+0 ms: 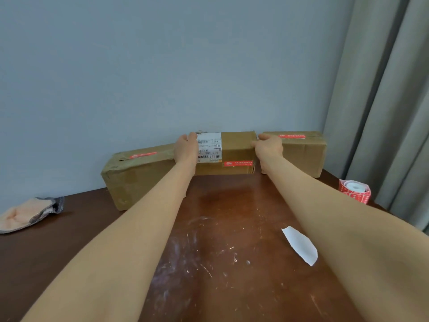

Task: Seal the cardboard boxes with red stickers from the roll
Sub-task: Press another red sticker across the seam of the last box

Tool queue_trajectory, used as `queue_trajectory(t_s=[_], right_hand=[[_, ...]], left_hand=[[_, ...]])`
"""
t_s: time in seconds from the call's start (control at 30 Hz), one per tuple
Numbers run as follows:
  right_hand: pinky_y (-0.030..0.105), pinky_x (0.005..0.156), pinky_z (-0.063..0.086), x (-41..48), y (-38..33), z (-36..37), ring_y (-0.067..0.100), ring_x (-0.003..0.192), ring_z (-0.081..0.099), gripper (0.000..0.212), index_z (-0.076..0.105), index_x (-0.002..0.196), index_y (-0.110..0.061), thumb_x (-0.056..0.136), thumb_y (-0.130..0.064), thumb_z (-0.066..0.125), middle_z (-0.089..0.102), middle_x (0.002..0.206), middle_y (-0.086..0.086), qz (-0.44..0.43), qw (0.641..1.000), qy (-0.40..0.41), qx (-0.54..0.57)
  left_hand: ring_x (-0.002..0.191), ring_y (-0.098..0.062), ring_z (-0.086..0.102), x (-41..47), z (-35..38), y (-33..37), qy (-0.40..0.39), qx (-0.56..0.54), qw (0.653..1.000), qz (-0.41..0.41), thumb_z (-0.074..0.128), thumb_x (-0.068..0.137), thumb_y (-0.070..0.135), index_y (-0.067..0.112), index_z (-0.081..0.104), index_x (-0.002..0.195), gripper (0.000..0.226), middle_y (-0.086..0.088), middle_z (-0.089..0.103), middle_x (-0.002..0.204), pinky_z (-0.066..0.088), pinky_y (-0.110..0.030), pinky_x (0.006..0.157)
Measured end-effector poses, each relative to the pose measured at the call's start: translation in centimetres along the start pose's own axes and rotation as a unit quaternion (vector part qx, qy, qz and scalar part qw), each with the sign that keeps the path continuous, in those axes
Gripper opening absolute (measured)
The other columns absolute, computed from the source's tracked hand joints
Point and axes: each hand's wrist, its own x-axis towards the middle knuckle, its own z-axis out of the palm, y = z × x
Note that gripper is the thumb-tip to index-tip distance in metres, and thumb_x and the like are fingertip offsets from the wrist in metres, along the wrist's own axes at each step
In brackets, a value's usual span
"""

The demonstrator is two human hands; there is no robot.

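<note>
In the head view, three cardboard boxes are seen in a row along the far wall on the desk [220,228]. The left box [139,177] is already crossed on top by a red sticker [142,155], laid over a taped seam. The right box [304,156] is likewise marked by a red strip [291,136] along its top.

The middle box [236,147], which carries a white shipping label [209,147], is held at both ends. Its left end is clasped by the left hand [186,149], with the fingers curled over the top edge. Its right end is gripped by the right hand [269,147], with the thumb laid on top. A third sticker [238,163] is seen on this box near its near edge; whether a seam is covered by it cannot be told.

The sticker roll [354,190] is left standing at the far right of the desk, near the curtain [383,101] and well apart from both hands. A peeled white backing slip [300,245] lies on the near right of the desk, and a folded cloth [30,213] at the far left.

Since every box in sight bears a sticker, the sealing is judged to be nearly or wholly done. Only the settling of the middle box into the row, and perhaps a firmer press on its sticker, appears to be left. Whether the box is being set down or lifted cannot be said.
</note>
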Motion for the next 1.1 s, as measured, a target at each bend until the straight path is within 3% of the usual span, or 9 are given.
queue_trajectory(t_s=[0.1,0.17,0.27,0.37,0.5,0.67,0.97,1.03,1.1], right_hand=[[0.028,0.087,0.046,-0.5,0.9,0.0,0.026,0.111,0.059,0.044,0.063,0.124,-0.016,0.086,0.002,0.049,0.065,0.122,0.007,0.004,1.0,-0.003,-0.02],[0.027,0.087,0.047,-0.7,1.9,-0.1,0.024,0.113,0.058,0.05,0.06,0.129,-0.017,0.087,0.005,0.046,0.063,0.126,0.005,0.017,1.0,-0.01,-0.025],[0.03,0.093,0.047,-0.9,3.4,0.0,0.023,0.117,0.055,0.055,0.055,0.134,-0.017,0.087,0.008,0.042,0.059,0.132,0.005,0.03,0.999,-0.022,-0.028],[0.025,0.078,0.045,-0.9,4.6,0.1,0.017,0.101,0.053,0.056,0.053,0.136,-0.015,0.088,0.01,0.038,0.057,0.133,0.004,0.023,0.999,-0.028,-0.034],[0.027,0.073,0.042,-0.7,5.3,0.4,0.02,0.091,0.049,0.052,0.052,0.135,-0.014,0.088,0.008,0.046,0.057,0.129,0.01,0.035,0.996,-0.038,-0.076],[0.028,0.074,0.043,-1.2,4.7,0.1,0.028,0.106,0.055,0.05,0.048,0.139,-0.012,0.091,0.002,0.052,0.053,0.132,0.015,0.066,0.99,-0.07,-0.106],[0.043,0.102,0.042,1.6,1.6,-7.4,0.035,0.124,0.043,0.048,0.044,0.137,-0.009,0.089,-0.007,0.046,0.036,0.14,0.017,0.013,0.98,0.057,-0.191],[0.043,0.106,0.039,2.7,1.6,-9.5,0.037,0.126,0.043,0.052,0.037,0.14,-0.004,0.089,-0.006,0.046,0.032,0.144,0.019,0.027,0.979,0.081,-0.187],[0.045,0.104,0.042,3.8,1.8,-11.0,0.038,0.122,0.048,0.051,0.038,0.138,0.0,0.088,-0.007,0.047,0.035,0.142,0.02,0.048,0.98,0.09,-0.17]], left_hand=[[0.111,-0.025,0.056,-0.5,0.1,-1.2,0.007,0.019,1.0,-0.006,0.04,0.072,0.044,0.01,0.06,0.114,0.057,-0.006,0.052,0.133,0.044,-0.037,0.089],[0.117,-0.023,0.052,-1.1,0.3,-1.7,0.006,0.049,0.999,0.015,0.048,0.083,0.037,0.008,0.06,0.119,0.048,-0.009,0.035,0.146,0.042,-0.033,0.089],[0.107,-0.024,0.057,-1.0,0.6,-2.7,0.02,0.088,0.996,0.025,0.052,0.09,0.031,0.002,0.059,0.115,0.04,-0.012,0.051,0.129,0.044,-0.034,0.083],[0.09,-0.03,0.057,-1.1,0.9,-3.8,0.015,0.103,0.995,0.009,0.054,0.089,0.029,0.004,0.057,0.097,0.027,-0.011,0.059,0.095,0.044,-0.033,0.07],[0.11,-0.029,0.055,-1.5,0.9,-5.1,-0.008,0.148,0.988,-0.043,0.052,0.092,0.031,0.002,0.045,0.128,0.047,-0.012,0.057,0.12,0.041,-0.031,0.081],[0.105,-0.033,0.06,-2.2,1.9,-3.8,-0.029,0.192,0.979,-0.063,0.052,0.09,0.034,-0.001,0.05,0.123,0.049,-0.018,0.059,0.122,0.049,-0.037,0.084],[0.124,-0.028,0.047,-5.1,9.3,0.7,-0.089,0.214,0.97,0.066,0.047,0.096,0.016,0.004,0.031,0.145,0.053,-0.012,0.032,0.148,0.039,-0.026,0.086],[0.122,-0.026,0.049,-5.8,11.2,1.3,-0.132,0.202,0.969,0.057,0.047,0.096,0.018,0.004,0.033,0.143,0.051,-0.012,0.037,0.145,0.038,-0.025,0.083],[0.093,-0.02,0.056,-5.8,13.3,1.2,-0.163,0.182,0.969,0.037,0.047,0.096,0.018,0.009,0.052,0.115,0.022,-0.008,0.053,0.111,0.038,-0.021,0.072]])
